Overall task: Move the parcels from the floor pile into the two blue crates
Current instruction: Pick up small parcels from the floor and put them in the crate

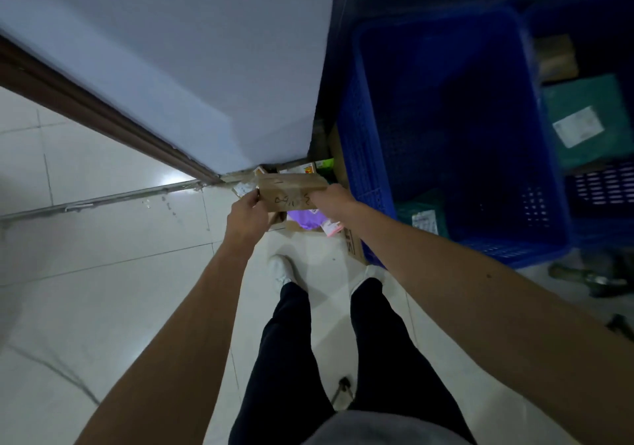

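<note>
A flat brown cardboard parcel (pixel 290 192) with black handwriting is held above the floor pile. My left hand (pixel 245 218) grips its left end and my right hand (pixel 329 199) grips its right end. Below it lie more parcels: a purple bag (pixel 307 221), a pink-labelled packet (pixel 332 229) and small boxes (pixel 302 169) against the wall corner. To the right stands a large blue crate (pixel 370 177) holding a green parcel (pixel 423 216) in its near corner. A second blue crate (pixel 603 187) at the far right holds a green parcel (pixel 586 118) and a brown box (pixel 555 57).
A white wall corner (pixel 206 67) with a brown baseboard (pixel 103 112) rises right behind the pile. A flattened cardboard piece (pixel 355 249) leans on the near crate. White tiled floor (pixel 103 307) spreads left. Dark tools (pixel 593 278) lie on the floor at the right. My legs and white shoes are below.
</note>
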Demonstrator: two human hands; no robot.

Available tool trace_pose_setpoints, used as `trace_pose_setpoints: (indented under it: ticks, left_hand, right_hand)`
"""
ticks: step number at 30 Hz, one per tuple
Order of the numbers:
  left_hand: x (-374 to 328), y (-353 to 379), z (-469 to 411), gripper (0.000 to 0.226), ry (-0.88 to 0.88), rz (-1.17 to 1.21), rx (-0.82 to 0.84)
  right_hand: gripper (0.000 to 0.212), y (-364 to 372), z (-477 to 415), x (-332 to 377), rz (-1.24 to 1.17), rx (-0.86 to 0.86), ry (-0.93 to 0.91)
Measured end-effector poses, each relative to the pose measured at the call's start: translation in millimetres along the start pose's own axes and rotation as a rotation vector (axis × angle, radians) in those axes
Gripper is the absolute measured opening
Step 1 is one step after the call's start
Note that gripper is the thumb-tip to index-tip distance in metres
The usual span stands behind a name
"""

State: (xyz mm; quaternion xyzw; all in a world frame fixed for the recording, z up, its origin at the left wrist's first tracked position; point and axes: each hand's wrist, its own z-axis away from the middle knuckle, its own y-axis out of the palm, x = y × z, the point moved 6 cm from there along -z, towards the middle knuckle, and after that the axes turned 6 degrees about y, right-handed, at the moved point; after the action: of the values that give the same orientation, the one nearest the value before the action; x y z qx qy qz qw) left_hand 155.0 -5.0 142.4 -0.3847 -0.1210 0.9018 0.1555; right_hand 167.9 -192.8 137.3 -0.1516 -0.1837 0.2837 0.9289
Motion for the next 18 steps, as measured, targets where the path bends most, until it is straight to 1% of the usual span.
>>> trace_pose_setpoints:
  ticks: [6, 10, 13, 18]
  left_hand:
    - [-31, -10, 33, 0.044, 0.095, -0.091, -0.034]
    - [-57, -10, 47, 0.041, 0.176, -0.061, -0.066]
    - [-88, -11, 62, 0.04, 0.26, -0.005, -0.141]
    - [-129, -3, 69, 0.041, 0.412, -0.056, -0.174]
  right_hand:
    - [0.029, -32, 45, -10, -0.121, -0.085, -0.079]
    - [0.044, -54, 59, -17, -0.206, -0.111, -0.124]
    - [0.039, -76, 74, -14, -0.239, -0.141, -0.182]
    - [0.031, -113, 97, -16, -0.302, -0.226, -0.227]
